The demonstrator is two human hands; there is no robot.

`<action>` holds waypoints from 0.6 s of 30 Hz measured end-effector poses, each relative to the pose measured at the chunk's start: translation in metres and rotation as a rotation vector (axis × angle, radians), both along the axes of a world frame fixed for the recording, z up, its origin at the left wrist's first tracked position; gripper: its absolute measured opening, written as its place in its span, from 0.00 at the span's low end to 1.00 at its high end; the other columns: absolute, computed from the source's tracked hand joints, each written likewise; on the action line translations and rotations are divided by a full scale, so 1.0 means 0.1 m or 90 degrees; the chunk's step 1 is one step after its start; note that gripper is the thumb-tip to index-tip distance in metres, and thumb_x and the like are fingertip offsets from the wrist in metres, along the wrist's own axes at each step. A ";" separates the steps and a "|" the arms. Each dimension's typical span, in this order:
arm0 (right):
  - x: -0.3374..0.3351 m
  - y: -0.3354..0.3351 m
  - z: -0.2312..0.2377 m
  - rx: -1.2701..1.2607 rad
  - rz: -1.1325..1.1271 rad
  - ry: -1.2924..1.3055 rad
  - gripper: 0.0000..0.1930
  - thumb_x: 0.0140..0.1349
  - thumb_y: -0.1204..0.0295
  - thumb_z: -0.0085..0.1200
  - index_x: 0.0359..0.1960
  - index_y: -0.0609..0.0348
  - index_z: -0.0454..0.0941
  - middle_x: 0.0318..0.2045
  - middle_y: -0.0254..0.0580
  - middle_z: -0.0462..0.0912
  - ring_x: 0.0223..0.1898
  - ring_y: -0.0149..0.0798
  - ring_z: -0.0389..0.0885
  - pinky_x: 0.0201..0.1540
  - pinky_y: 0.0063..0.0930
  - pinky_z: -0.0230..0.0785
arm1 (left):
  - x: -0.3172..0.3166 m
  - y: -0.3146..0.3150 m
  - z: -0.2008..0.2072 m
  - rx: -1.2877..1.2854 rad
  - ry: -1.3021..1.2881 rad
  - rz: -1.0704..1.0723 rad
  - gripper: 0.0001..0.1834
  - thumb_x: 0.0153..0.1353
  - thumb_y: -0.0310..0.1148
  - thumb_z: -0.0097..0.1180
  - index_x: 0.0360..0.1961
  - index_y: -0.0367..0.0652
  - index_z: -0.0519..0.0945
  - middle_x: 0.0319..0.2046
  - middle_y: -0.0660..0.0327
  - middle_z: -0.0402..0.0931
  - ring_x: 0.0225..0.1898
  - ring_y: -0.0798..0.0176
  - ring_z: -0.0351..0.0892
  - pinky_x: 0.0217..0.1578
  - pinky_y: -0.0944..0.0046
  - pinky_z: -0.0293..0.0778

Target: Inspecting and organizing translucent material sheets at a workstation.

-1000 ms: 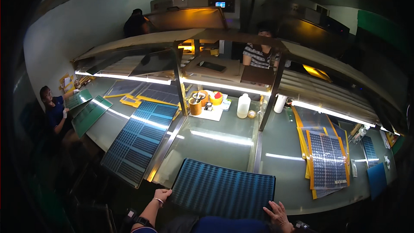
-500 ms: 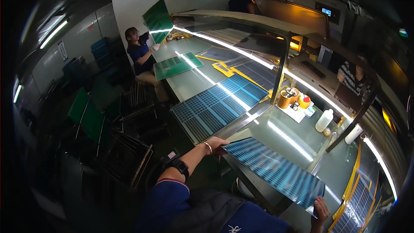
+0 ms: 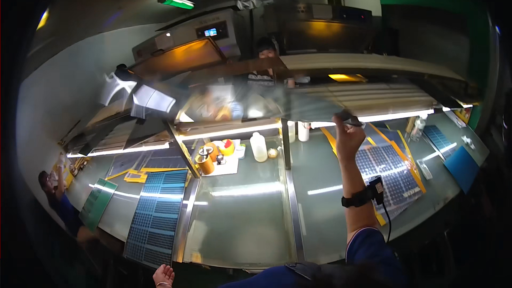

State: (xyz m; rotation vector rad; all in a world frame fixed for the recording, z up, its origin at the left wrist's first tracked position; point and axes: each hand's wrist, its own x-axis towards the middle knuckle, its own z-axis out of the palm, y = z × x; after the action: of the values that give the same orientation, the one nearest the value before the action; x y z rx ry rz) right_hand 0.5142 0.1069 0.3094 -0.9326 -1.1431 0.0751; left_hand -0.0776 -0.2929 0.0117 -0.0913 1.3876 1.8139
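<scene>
The right hand (image 3: 349, 132) is clamped on a blurred, glossy sheet (image 3: 314, 105); the left hand (image 3: 164, 276), loosely uncurled, is beside a grid-patterned rectangular panel (image 3: 156, 214).

The raised right hand (image 3: 350, 134) grips what seems a glossy sheet (image 3: 312, 108).

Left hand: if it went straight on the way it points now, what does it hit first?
Probably the near right corner of the blue patterned panel, just beyond the left hand; depth is unclear, so it could pass above or below it.
</scene>
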 end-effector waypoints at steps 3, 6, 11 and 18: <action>-0.15 0.47 0.19 0.102 0.264 0.395 0.17 0.54 0.72 0.63 0.45 0.61 0.75 0.40 0.37 0.80 0.37 0.29 0.78 0.32 0.20 0.71 | -0.01 -0.18 -0.03 -0.074 0.008 0.060 0.11 0.62 0.36 0.52 0.31 0.39 0.79 0.27 0.59 0.80 0.36 0.61 0.79 0.40 0.57 0.75; -0.20 0.87 0.29 0.109 0.380 0.436 0.14 0.55 0.70 0.62 0.42 0.54 0.74 0.36 0.32 0.78 0.27 0.22 0.73 0.23 0.16 0.69 | 0.14 -0.30 0.03 -0.144 0.071 0.106 0.07 0.57 0.36 0.55 0.34 0.45 0.76 0.26 0.63 0.79 0.25 0.64 0.78 0.21 0.64 0.73; 0.19 1.71 0.49 -0.130 -0.227 -0.341 0.12 0.62 0.63 0.53 0.38 0.59 0.77 0.33 0.42 0.79 0.34 0.34 0.77 0.36 0.32 0.70 | 0.45 -0.37 0.23 -0.134 0.112 0.111 0.08 0.56 0.36 0.58 0.35 0.46 0.76 0.31 0.62 0.80 0.31 0.64 0.80 0.30 0.64 0.75; 0.63 1.95 -0.18 -0.064 0.567 0.270 0.16 0.67 0.68 0.40 0.52 0.60 0.72 0.54 0.47 0.73 0.55 0.42 0.72 0.51 0.32 0.68 | 0.55 -0.29 0.12 -0.207 0.063 0.040 0.12 0.59 0.35 0.56 0.42 0.41 0.75 0.33 0.60 0.79 0.30 0.65 0.79 0.29 0.65 0.78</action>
State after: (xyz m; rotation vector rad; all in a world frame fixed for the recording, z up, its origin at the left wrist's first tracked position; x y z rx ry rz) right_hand 0.5771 0.3021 0.2911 -0.3970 -1.0774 1.0116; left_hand -0.0226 -0.3224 0.0237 -0.2180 1.7593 1.6474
